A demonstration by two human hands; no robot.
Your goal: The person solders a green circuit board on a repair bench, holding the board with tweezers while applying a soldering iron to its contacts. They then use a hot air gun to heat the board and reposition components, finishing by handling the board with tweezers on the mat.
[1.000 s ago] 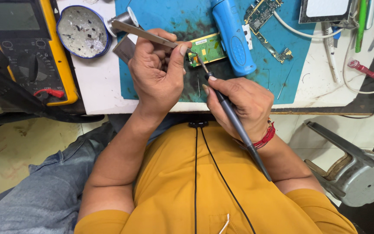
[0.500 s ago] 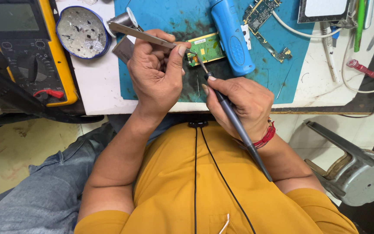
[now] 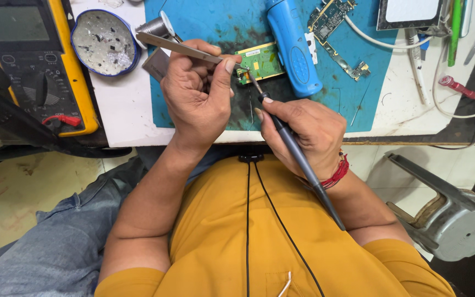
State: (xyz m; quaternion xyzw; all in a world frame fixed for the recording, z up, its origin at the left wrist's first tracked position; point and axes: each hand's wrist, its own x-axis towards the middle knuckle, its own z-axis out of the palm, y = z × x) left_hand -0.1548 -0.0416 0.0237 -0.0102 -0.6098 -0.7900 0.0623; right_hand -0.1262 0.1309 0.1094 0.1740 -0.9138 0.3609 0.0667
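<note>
The left hand point(image 3: 196, 93) pinches slim metal tweezers point(image 3: 180, 47), and the right hand point(image 3: 309, 129) grips a soldering iron point(image 3: 295, 148) like a pen; both tips meet on the small green circuit board point(image 3: 259, 61) at upper centre on the blue mat point(image 3: 210, 22). The board looks light, stiff and fragile, best held by its edges.

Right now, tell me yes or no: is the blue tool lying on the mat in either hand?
No. The blue tool lies free on the mat; the left hand holds tweezers and the right hand a soldering iron.
</note>
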